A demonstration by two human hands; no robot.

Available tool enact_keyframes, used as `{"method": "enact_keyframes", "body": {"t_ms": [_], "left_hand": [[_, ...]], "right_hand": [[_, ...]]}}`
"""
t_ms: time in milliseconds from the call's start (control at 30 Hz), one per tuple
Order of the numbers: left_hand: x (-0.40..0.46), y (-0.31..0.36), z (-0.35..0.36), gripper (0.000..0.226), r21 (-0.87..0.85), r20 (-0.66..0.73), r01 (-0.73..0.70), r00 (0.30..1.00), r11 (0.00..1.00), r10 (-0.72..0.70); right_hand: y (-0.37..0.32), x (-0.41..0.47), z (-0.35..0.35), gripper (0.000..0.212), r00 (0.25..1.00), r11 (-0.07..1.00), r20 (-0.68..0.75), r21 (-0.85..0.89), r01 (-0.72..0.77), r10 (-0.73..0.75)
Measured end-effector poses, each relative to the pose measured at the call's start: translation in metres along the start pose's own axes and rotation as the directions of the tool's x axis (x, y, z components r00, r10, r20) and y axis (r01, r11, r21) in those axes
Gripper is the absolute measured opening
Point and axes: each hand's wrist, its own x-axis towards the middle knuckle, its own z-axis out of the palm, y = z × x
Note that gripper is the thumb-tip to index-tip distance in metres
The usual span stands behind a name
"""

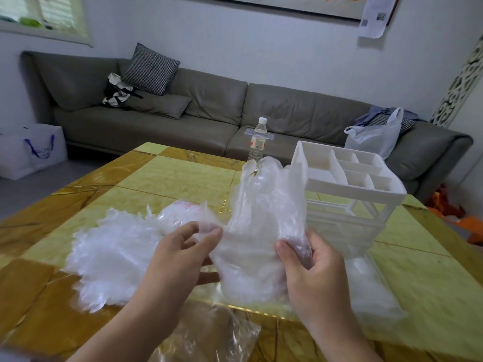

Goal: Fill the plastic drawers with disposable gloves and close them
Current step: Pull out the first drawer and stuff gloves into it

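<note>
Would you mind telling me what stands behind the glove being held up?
Behind the raised disposable glove stands a water bottle; its cap and label show above, but the glove covers its base.

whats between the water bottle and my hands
In the head view, the raised clear disposable glove, pinched by the left hand and right hand, stands before the water bottle.

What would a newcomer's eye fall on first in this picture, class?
First, the two hands at the near table edge: the left hand and right hand hold a clear disposable glove upright between them. Left of it, a fluffy pile of gloves lies on the yellow table. To the right stands the white drawer unit.
</note>
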Motion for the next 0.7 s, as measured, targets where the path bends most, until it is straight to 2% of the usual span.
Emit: {"method": "enact_keyframes", "body": {"t_ms": [100,267,400,500,600,633,700], "left_hand": [[0.003,0.004,-0.004,0.017,-0.078,-0.019,-0.011,1.000,0.997,0.009],[0.008,0.009,-0.010,0.016,-0.187,-0.081,-0.005,0.997,0.982,-0.010],[0.012,0.010,-0.012,0.016,-0.249,-0.112,-0.017,0.994,0.968,-0.011],[0.015,0.006,-0.016,0.019,-0.312,-0.156,-0.048,0.988,0.949,-0.002],[0.010,0.007,-0.010,0.060,-0.413,-0.090,0.053,0.991,0.909,-0.098],[0.007,0.006,-0.007,0.063,-0.413,-0.033,0.118,0.989,0.903,-0.144],[-0.002,0.005,0.002,0.052,-0.351,0.098,0.238,0.971,0.906,-0.217]], "right_hand": [[0.000,0.000,0.000,0.008,1.000,1.000,0.001,0.002,-0.014,0.014],[0.000,-0.001,0.001,0.006,1.000,1.000,0.014,-0.023,-0.018,0.018],[0.002,-0.001,0.004,0.016,0.999,0.998,0.001,-0.033,-0.054,0.054],[0.001,0.000,0.006,0.038,0.993,0.992,-0.007,0.014,-0.122,0.122],[0.003,0.003,0.001,0.007,0.991,0.990,-0.020,0.060,-0.131,0.132],[0.002,0.003,0.000,0.001,0.990,0.987,-0.017,0.081,-0.137,0.139],[0.003,0.003,0.000,0.003,0.990,0.984,-0.006,0.111,-0.136,0.137]]}}
